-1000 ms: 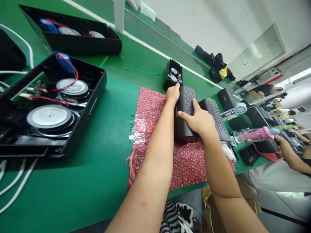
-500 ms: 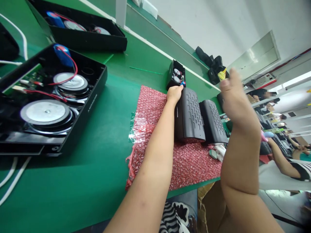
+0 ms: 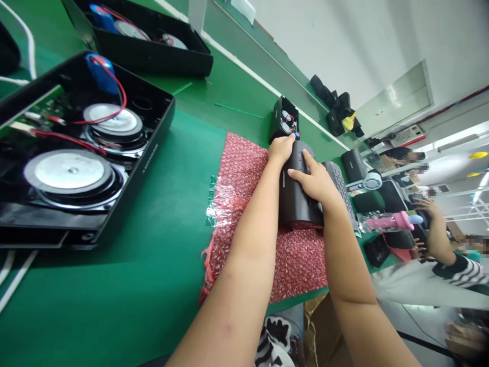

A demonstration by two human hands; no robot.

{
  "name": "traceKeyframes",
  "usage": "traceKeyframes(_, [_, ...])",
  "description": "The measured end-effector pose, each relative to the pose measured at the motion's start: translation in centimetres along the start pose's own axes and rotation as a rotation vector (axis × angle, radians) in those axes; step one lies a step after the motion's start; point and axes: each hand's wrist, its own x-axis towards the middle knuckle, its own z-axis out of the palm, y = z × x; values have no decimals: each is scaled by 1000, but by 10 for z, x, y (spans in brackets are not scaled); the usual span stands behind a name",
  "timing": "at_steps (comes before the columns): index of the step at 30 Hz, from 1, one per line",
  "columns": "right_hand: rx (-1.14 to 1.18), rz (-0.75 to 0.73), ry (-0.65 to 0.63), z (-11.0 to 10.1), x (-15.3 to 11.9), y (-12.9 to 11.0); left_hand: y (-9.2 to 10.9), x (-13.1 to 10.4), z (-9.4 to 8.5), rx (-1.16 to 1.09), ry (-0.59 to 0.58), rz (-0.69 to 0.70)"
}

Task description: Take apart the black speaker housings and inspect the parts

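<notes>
Left: open speaker case [image 3: 132, 204], blurred white lettering on its side, apparently MERCURY. Centre: red bubble wrap [image 3: 244, 168]; closed black speaker [image 3: 298, 206] lies on it, similar blurred lettering. Left hand [image 3: 281, 150] at speaker's far end; cannot tell finger closure. Right hand [image 3: 318, 182] on grille, thumb and forefinger spread. Second speaker [image 3: 338, 179] just beside.

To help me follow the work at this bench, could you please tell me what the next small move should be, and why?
I would probably press the right hand gently down on the black speaker: its fingers lie spread on the upper face, the left hand is at the far end, and red bubble wrap lies underneath.
</notes>
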Motion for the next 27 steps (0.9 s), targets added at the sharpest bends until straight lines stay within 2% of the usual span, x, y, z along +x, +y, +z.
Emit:
traceKeyframes(4, [-25, -30, 11, 0, 1, -3, 2, -2, -1, -6, 27, 5])
traceKeyframes(13, [59, -41, 51, 7, 3, 11, -1, 0, 1, 25, 0, 16])
traceKeyframes(18, [53, -29, 37, 6, 0, 9, 1, -2, 0, 45, 2, 9])
traceKeyframes(22, [41, -74, 10, 3, 0, 11, 2, -3, 0, 57, -4, 23])
traceKeyframes(27, [43, -55, 65, 5, 0, 7, 0, -1, 1, 63, -7, 26])
